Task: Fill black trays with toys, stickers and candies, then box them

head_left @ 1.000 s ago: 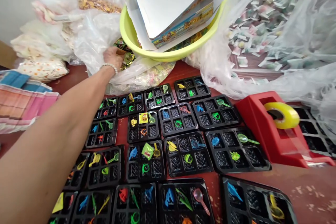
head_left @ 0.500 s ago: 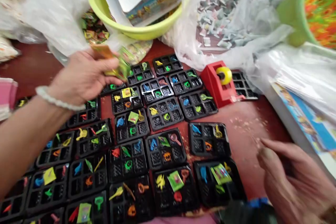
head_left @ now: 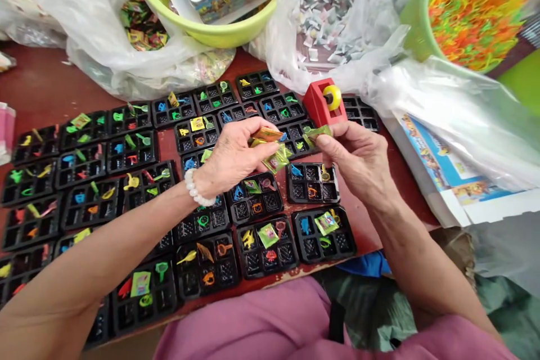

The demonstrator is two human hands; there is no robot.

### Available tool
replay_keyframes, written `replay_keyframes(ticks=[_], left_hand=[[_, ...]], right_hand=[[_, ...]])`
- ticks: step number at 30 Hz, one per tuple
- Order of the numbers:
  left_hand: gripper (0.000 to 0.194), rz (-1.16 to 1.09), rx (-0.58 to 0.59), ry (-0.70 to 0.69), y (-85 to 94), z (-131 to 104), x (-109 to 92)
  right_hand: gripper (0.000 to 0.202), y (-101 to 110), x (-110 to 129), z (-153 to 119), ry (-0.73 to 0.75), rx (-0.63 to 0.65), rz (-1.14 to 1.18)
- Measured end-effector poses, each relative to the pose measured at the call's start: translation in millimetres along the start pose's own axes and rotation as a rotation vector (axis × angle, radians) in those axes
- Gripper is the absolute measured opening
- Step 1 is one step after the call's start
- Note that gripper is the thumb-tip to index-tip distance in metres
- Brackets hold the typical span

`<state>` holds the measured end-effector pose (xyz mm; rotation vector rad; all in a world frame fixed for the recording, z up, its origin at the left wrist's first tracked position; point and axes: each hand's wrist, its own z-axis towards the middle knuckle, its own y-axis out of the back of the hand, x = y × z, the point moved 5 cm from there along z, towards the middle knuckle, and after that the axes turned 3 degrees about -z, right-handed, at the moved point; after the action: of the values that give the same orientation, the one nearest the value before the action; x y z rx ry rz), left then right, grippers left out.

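Note:
My left hand (head_left: 240, 152), with a pale bead bracelet at its wrist, is closed on several small green and yellow packets (head_left: 276, 158). Facing it, my right hand (head_left: 358, 152) pinches one green packet (head_left: 319, 133) between thumb and fingers. Both hands hover over rows of black compartment trays (head_left: 313, 198). Small plastic toys lie in the trays, such as a blue figure (head_left: 304, 225) and a red piece (head_left: 270, 255). Some trays also carry a packet, like the green packet (head_left: 327, 223) at the near right. My left hand and forearm hide several trays.
A red tape dispenser (head_left: 316, 102) stands behind my right hand. Along the back are a yellow-green basin (head_left: 211, 35) with printed cards, plastic bags (head_left: 105, 62) of packets and a green bucket (head_left: 422, 28) of colourful plastic pieces. At right, a printed box (head_left: 459, 202) lies under plastic.
My left hand has moved right with its packets. My right hand, empty before, has come up and in to the left and now holds a green packet. The view has shifted too.

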<state>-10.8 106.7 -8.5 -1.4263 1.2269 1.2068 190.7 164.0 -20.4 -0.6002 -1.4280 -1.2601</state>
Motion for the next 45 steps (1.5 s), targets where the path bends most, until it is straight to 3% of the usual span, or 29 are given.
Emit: replay_keyframes(ticks=[5, 7, 11, 16, 20, 23, 32, 34, 38, 41, 45], left_hand=[[0.031, -0.129, -0.137, 0.126, 29.9, -6.9, 13.9], [0.033, -0.149, -0.166, 0.151, 38.1, -11.1, 16.9], [0.031, -0.214, -0.169, 0.218, 34.9, -18.4, 24.1], [0.03, -0.326, -0.067, 0.276, 2.3, -22.1, 32.7], [0.032, -0.379, 0.011, 0.31, -20.5, -23.8, 39.5], [0.035, -0.39, 0.029, 0.316, -23.9, -24.0, 43.5], [0.037, -0.399, 0.042, 0.313, -18.9, -19.8, 50.0], [0.038, -0.391, 0.006, 0.312, -13.8, -18.9, 50.6], [0.039, -0.364, -0.069, 0.315, 4.0, -17.3, 49.2], [0.037, -0.389, -0.088, 0.317, 12.4, -15.3, 46.9], [0.034, -0.441, -0.118, 0.318, 14.6, -12.6, 45.7]], right_hand=[[0.021, 13.4, -34.8, -20.1, -0.095, 0.135, -0.302], [0.017, 15.0, -48.3, -29.1, -0.118, 0.131, -0.447], [0.018, 10.6, -61.2, -36.8, -0.1, 0.129, -0.548], [0.026, 5.0, -43.8, -38.8, -0.076, 0.022, -0.331], [0.038, -19.0, -24.7, -45.5, -0.093, 0.196, 0.071], [0.031, -29.4, -20.3, -43.3, -0.112, 0.238, 0.196], [0.027, -43.0, -25.0, -15.5, -0.08, 0.274, 0.154], [0.022, -34.6, -24.7, -4.3, -0.007, 0.172, 0.018], [0.012, -17.3, -26.2, 26.3, 0.097, -0.045, -0.591], [0.014, -22.1, -35.2, 48.0, 0.062, -0.044, -0.927], [0.019, -37.4, -42.3, 62.5, 0.064, 0.004, -1.079]])
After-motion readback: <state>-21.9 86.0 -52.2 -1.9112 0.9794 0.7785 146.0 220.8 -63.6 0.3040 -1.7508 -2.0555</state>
